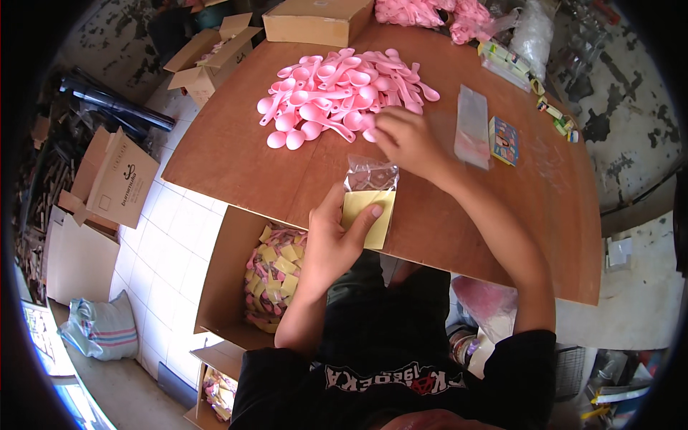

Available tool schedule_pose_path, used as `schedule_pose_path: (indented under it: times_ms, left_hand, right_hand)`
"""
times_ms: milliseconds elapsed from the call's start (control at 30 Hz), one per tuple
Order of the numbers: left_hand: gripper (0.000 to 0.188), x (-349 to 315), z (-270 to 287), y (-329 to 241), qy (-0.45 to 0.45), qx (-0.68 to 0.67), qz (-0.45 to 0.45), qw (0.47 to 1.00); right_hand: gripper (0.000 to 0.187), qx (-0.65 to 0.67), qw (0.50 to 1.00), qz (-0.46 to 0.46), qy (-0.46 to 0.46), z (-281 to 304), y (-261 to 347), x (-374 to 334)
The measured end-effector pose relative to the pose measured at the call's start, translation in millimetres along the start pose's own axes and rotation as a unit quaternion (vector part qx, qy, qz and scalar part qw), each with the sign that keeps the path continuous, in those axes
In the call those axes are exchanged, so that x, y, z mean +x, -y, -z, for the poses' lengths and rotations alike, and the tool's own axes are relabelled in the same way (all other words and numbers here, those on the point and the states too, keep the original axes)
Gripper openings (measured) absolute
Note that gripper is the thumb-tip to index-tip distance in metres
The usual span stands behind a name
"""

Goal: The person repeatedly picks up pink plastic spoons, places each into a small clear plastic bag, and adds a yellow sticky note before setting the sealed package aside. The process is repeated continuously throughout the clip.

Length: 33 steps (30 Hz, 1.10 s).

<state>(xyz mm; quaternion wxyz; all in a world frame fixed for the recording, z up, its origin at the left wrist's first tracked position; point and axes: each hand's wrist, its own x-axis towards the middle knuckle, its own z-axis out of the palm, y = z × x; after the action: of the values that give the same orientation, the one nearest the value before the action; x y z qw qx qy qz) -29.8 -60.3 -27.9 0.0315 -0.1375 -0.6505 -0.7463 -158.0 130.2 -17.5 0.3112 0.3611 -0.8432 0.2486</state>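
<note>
My left hand (pixel 333 244) grips a clear plastic bag (pixel 371 174) over the table's near edge, thumb pressed on the front. Inside the bag shows a pale yellow card (pixel 357 203); the bag's top end stands up above it. Farther off, my right hand (pixel 410 140) reaches to the near right side of a heap of pink plastic spoons (pixel 326 89). Its fingertips are pinched on a pink spoon (pixel 368 127), which they partly cover. The spoons lie loose and tangled, bowls and handles pointing every way.
On the brown table (pixel 236 158), right of my arm, lie a stack of clear bags (pixel 471 118) and a blue printed packet (pixel 504 141). A closed carton (pixel 315 21) and bagged pink spoons (pixel 423 11) stand at the back. Below left, an open carton (pixel 226 279) holds many yellow-and-pink packets.
</note>
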Motion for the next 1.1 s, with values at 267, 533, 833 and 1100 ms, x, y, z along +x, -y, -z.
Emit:
schedule_pose_path:
  times_ms: [267,533,833,1100]
  left_hand:
    - [0.035,20,-13,15,0.082,0.045,-0.012,0.996]
    - [0.045,21,-33,1,0.139,0.081,-0.042,0.986]
    - [0.052,27,-34,11,0.147,0.131,-0.076,0.977]
    - [0.063,27,-48,-7,0.213,0.090,-0.023,0.973]
  right_hand:
    - [0.070,0.263,0.912,-0.235,-0.208,117,62,-16]
    - [0.071,0.220,0.935,-0.231,-0.155,123,75,-32]
    - [0.034,0.270,0.931,-0.218,-0.110,106,77,-43]
    - [0.019,0.376,0.862,-0.341,-0.002,124,81,-45]
